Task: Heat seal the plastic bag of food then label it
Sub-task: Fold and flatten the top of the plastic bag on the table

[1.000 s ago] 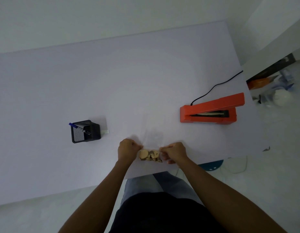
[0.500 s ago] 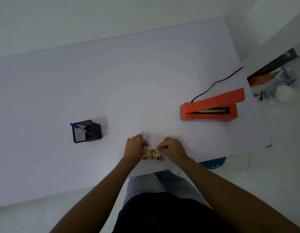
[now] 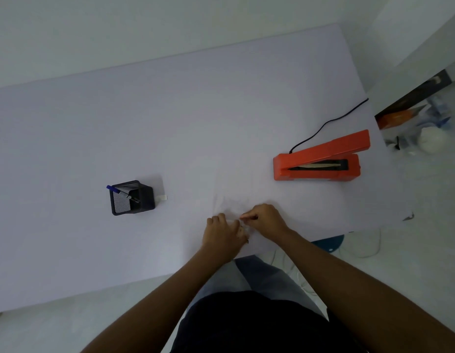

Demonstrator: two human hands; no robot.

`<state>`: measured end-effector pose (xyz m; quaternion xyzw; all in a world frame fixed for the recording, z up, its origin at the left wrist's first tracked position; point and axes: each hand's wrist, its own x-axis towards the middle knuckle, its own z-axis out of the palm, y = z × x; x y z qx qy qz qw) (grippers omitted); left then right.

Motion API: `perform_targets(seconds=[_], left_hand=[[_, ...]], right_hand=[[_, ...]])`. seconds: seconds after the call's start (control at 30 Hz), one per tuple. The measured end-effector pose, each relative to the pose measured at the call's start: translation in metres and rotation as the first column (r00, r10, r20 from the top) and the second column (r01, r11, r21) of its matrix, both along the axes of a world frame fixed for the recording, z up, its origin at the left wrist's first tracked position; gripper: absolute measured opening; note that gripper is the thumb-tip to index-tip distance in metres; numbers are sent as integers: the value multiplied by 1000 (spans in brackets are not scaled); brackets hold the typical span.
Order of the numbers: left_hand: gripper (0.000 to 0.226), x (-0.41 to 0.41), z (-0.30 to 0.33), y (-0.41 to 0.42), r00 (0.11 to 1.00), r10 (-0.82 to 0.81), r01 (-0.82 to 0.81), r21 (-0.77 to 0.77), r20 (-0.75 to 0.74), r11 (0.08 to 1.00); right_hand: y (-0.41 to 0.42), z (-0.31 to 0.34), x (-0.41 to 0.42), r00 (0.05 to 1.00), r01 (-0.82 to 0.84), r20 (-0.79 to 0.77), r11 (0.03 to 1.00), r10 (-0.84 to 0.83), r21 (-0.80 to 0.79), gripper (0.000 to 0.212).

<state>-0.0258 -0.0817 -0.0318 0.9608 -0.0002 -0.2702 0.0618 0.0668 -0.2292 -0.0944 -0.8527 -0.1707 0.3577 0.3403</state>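
A plain office-like workroom — bare white walls, a wide white worktop [image 3: 170, 123], a mesh pen holder [image 3: 131, 197] and an orange heat sealer [image 3: 320, 159].

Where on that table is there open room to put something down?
Bare tabletop stretches behind the mesh pen holder and the orange heat sealer, and between the two. It is crowded at the near edge, where the left hand and right hand work the plastic bag.

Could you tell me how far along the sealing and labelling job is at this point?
Nothing looks sealed yet: the orange heat sealer stands open and empty. In hand: both hands, left hand and right hand, work the clear plastic bag at the table's near edge. Sealing and labelling remain; the pen holder stands untouched.
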Motion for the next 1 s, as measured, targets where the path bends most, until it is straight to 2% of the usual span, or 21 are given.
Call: perform_targets(seconds=[0.07,0.1,0.17,0.23,0.33,0.4,0.47,0.6,0.67,0.8,1.0], left_hand=[[60,-4,-3,-9,998,64,-64,8,-25,998],[62,-6,-4,-13,996,79,-78,14,-35,997],[68,-9,-4,-18,993,101,-100,25,-65,995],[72,-11,-2,-22,986,128,-126,22,-108,992],[81,-13,-2,-26,978,175,-176,-1,-110,984],[86,-15,-5,-27,976,197,-199,-8,-96,980],[87,-17,-9,-28,975,200,-201,0,-100,980],[81,-17,-9,-26,976,184,-185,0,-118,983],[78,-17,-9,-25,974,189,-192,-12,-121,981],[77,-15,-9,-26,973,203,-206,-16,-109,978],[77,-17,-8,-23,974,210,-212,-23,-86,977]], right_hand=[[0,2,2,997,38,-64,999,-38,6,20],[0,6,4,985,114,-136,993,-108,36,22],[4,17,10,895,353,-333,928,-297,121,22],[10,27,14,778,508,-499,849,-380,146,20],[21,31,12,648,526,-704,840,-291,136,32],[27,28,9,601,500,-760,858,-248,115,37],[31,24,12,589,478,-772,873,-238,95,38],[41,17,29,656,436,-718,893,-232,110,38],[50,16,44,685,476,-678,869,-268,137,36],[69,13,83,672,592,-648,786,-359,178,35],[87,11,131,678,649,-607,725,-413,231,33]])
